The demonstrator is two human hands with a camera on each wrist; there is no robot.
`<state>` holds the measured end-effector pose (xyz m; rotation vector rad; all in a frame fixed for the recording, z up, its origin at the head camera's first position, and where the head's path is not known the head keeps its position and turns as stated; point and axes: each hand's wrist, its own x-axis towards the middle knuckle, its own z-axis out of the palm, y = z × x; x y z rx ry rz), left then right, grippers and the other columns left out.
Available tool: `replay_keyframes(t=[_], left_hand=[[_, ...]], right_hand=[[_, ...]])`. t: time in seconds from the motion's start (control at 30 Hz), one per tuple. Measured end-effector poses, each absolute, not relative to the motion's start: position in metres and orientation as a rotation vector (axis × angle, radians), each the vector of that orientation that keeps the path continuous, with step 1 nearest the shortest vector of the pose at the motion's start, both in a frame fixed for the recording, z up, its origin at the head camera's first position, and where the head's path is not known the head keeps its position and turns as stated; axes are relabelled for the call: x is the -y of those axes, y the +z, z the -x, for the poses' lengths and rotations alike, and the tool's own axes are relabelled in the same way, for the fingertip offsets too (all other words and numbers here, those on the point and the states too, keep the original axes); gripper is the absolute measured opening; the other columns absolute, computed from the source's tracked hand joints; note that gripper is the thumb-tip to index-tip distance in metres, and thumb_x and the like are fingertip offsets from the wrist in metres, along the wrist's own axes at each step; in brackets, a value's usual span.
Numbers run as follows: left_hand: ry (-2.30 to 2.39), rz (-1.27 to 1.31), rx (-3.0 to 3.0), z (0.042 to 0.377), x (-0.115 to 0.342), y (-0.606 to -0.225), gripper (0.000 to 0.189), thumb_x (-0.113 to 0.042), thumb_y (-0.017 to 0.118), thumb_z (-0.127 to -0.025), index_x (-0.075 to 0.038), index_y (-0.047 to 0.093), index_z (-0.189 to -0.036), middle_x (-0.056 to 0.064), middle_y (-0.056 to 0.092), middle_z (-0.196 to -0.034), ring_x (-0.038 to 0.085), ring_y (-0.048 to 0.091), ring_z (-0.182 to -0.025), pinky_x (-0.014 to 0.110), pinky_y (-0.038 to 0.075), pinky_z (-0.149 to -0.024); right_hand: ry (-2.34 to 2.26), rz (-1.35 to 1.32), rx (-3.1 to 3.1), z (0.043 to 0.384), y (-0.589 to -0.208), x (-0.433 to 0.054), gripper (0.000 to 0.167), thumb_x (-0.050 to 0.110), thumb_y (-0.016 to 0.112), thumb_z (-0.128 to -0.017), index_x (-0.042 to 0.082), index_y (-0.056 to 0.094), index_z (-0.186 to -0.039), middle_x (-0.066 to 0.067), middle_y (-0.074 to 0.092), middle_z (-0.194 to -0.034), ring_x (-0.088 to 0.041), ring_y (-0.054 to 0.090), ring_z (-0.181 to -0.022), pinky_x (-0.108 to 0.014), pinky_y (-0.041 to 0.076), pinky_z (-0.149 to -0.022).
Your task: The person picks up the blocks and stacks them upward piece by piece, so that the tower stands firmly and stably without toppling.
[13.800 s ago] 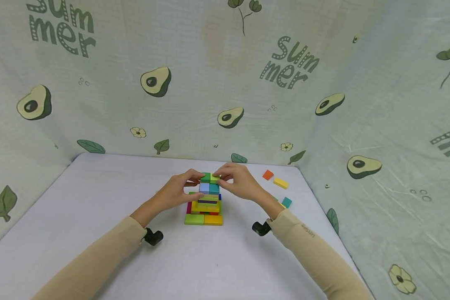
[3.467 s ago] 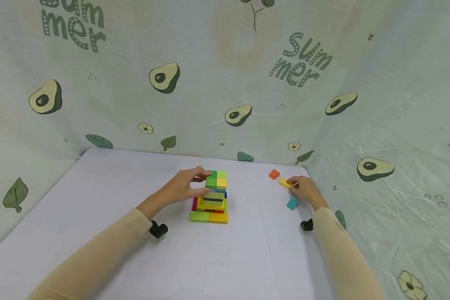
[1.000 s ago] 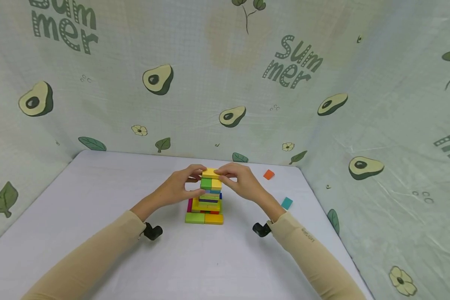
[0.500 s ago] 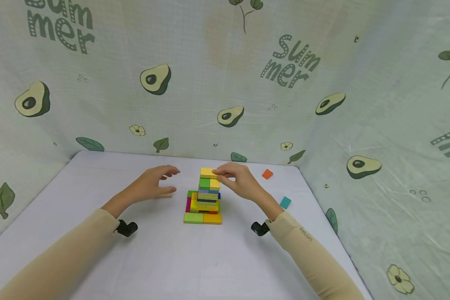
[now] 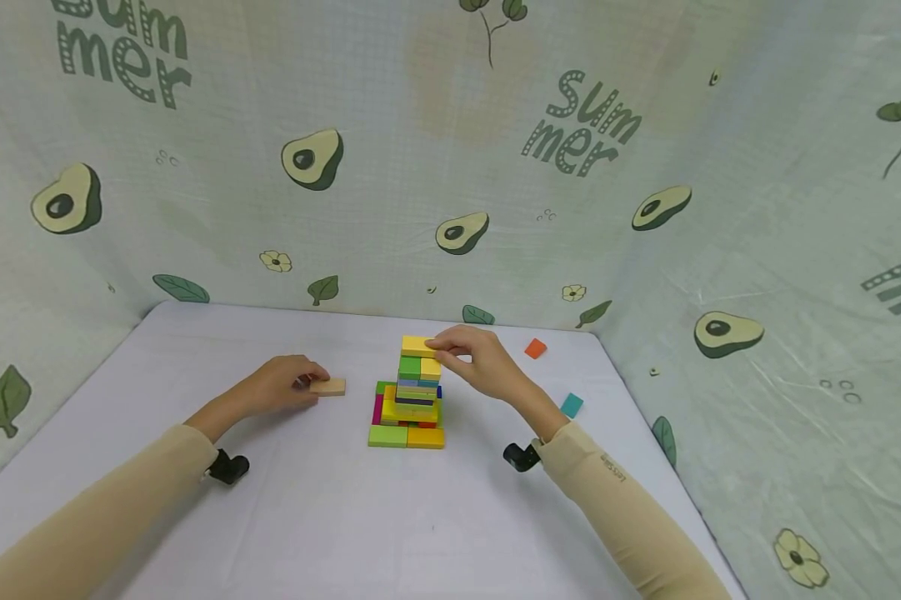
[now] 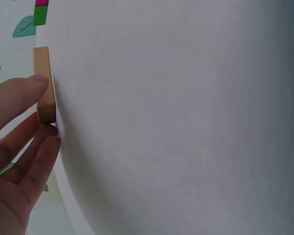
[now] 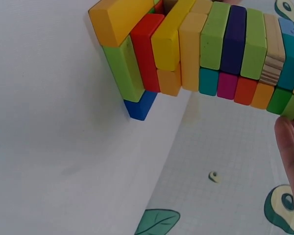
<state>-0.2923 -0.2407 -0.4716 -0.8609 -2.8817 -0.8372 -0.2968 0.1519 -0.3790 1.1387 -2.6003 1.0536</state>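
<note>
A tower of coloured wooden blocks [image 5: 417, 408] stands mid-table on a wider base. Across its top lies a yellow block [image 5: 416, 346]. My right hand [image 5: 480, 358] pinches that block's right end between thumb and fingers. In the right wrist view the tower [image 7: 218, 41] appears sideways, and a fingertip [image 7: 284, 129] touches near its top. To the left of the tower, my left hand [image 5: 281, 385] holds a plain wooden block [image 5: 330, 387] by its left end. The left wrist view has the thumb on this wooden block [image 6: 43, 63], with fingers at its near end.
On the right side of the table [image 5: 495, 517] lie an orange block [image 5: 536, 348] and a teal block [image 5: 572, 405], apart from each other. A printed cloth [image 5: 390, 208] hangs behind and beside the table.
The yellow block came from the right side onto the tower's top in my right hand. My left hand left the tower, moved left and took hold of the plain wooden block.
</note>
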Motion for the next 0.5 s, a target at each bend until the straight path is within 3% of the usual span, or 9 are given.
replay_keyframes(t=[0.5], left_hand=[[-0.802,0.853,2.86,0.294,0.24,-0.461,0.029,-0.009,0.081,-0.094,-0.008,0.077,-0.123,0.0,0.075,-0.107,0.015,0.067,-0.095,0.04,0.061,-0.087]], right_hand=[[1.063,-1.131,2.634,0.297,-0.378,-0.152,0.027,0.009,0.07,-0.103,0.009,0.074,-0.13,-0.005,0.072,-0.125,-0.018,0.07,-0.11,-0.035,0.06,-0.1]])
